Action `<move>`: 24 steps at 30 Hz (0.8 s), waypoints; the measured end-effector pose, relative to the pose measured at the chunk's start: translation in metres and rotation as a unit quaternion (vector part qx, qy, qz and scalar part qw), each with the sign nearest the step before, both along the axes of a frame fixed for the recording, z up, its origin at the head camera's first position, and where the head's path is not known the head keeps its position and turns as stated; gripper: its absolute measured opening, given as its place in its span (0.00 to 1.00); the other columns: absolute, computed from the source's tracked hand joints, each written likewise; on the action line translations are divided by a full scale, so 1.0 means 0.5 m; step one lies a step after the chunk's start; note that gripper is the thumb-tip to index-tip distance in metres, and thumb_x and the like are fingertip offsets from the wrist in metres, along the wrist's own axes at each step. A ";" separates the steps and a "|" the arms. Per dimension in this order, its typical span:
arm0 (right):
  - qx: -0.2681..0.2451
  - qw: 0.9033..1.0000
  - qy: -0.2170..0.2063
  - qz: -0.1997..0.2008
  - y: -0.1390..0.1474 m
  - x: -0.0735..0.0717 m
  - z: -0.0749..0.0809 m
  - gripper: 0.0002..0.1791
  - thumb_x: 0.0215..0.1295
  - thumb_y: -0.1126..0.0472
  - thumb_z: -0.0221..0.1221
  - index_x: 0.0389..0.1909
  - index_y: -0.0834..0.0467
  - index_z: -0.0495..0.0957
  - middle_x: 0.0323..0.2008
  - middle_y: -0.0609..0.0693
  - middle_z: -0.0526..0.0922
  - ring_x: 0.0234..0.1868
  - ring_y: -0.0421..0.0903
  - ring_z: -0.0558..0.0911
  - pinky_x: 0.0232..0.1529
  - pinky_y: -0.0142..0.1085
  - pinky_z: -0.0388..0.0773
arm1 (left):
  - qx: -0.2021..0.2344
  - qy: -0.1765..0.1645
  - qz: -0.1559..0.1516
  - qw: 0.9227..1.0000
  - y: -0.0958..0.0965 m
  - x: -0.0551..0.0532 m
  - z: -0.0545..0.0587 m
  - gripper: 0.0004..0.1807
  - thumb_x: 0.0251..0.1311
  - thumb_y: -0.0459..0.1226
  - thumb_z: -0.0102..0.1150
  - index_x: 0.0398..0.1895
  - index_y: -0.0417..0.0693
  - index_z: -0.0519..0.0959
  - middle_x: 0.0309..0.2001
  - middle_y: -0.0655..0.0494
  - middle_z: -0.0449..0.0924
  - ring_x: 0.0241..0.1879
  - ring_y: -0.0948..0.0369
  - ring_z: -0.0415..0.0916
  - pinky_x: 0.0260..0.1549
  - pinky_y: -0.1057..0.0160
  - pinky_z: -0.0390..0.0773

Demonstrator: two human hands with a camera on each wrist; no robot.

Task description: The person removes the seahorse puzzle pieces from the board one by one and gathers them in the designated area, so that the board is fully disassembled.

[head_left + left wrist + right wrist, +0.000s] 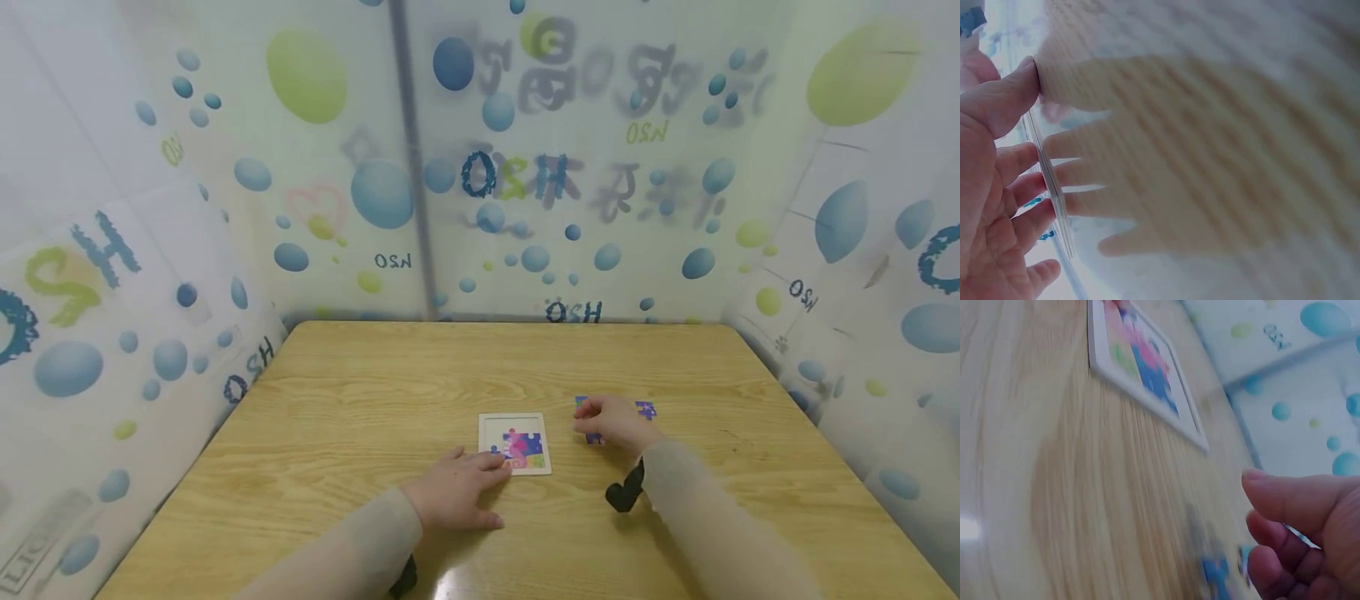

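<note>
A white-framed jigsaw puzzle tray (514,415) lies flat on the table, with joined pink, purple and blue pieces (525,448) filling its lower right part. My left hand (459,492) rests at the tray's near left corner, fingers spread and fingertips on its edge. In the left wrist view the fingers (1029,187) touch the tray's side. Over loose blue and purple jigsaw pieces (646,409) to the tray's right hovers my right hand (617,422), fingers bent. The right wrist view shows a gap between thumb and fingers (1269,531), nothing visible in it, and a blurred blue piece (1215,575) below.
The wooden table (360,375) ends at patterned curtain walls (510,275) behind and on both sides. Dark straps (624,493) hang at the wrists.
</note>
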State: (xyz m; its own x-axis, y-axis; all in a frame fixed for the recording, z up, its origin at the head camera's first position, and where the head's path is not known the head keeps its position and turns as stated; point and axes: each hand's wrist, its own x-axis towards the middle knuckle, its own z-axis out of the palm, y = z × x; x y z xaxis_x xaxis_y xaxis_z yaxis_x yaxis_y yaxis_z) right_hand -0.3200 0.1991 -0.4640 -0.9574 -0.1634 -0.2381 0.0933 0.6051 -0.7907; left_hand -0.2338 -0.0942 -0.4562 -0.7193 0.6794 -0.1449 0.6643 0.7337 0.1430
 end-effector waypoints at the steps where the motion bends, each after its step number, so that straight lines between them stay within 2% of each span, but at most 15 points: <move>1: -0.006 1.000 -0.001 0.006 -0.013 -0.001 0.001 0.10 0.61 0.59 0.65 0.40 0.58 0.78 0.35 0.50 0.78 0.30 0.46 0.72 0.28 0.34 0.70 | -0.001 0.000 0.000 1.000 0.000 0.000 -0.001 0.42 0.56 0.64 0.56 0.72 0.55 0.63 0.71 0.56 0.60 0.70 0.57 0.57 0.68 0.43 0.53; 6: -0.027 0.999 -0.004 0.032 -0.080 -0.005 -0.005 0.08 0.60 0.60 0.65 0.40 0.56 0.80 0.36 0.50 0.79 0.35 0.47 0.74 0.34 0.36 0.72 | -0.003 -0.001 -0.002 1.000 0.000 -0.003 -0.003 0.43 0.56 0.64 0.55 0.72 0.55 0.63 0.71 0.56 0.60 0.70 0.57 0.58 0.67 0.43 0.53; 12: -0.029 0.998 -0.002 0.060 -0.143 -0.008 -0.011 0.10 0.58 0.59 0.67 0.41 0.55 0.82 0.38 0.49 0.80 0.40 0.47 0.75 0.45 0.40 0.73 | -0.001 0.004 -0.011 1.000 0.001 -0.003 0.000 0.42 0.57 0.63 0.56 0.71 0.54 0.63 0.71 0.55 0.60 0.69 0.56 0.58 0.66 0.41 0.55; 17: -0.017 0.997 0.007 0.079 -0.169 -0.010 -0.015 0.10 0.58 0.62 0.67 0.41 0.56 0.82 0.38 0.49 0.79 0.39 0.46 0.76 0.45 0.39 0.73 | 0.002 0.005 -0.013 1.000 0.000 -0.002 0.002 0.42 0.57 0.63 0.55 0.71 0.54 0.63 0.71 0.55 0.60 0.70 0.56 0.58 0.66 0.41 0.55; 24: 0.010 0.998 0.002 0.069 -0.183 -0.017 -0.023 0.13 0.54 0.63 0.70 0.40 0.54 0.81 0.39 0.49 0.78 0.42 0.47 0.75 0.49 0.43 0.71 | 0.002 0.001 -0.008 1.000 -0.001 -0.002 0.003 0.42 0.56 0.63 0.57 0.71 0.53 0.64 0.71 0.55 0.60 0.69 0.56 0.58 0.66 0.41 0.54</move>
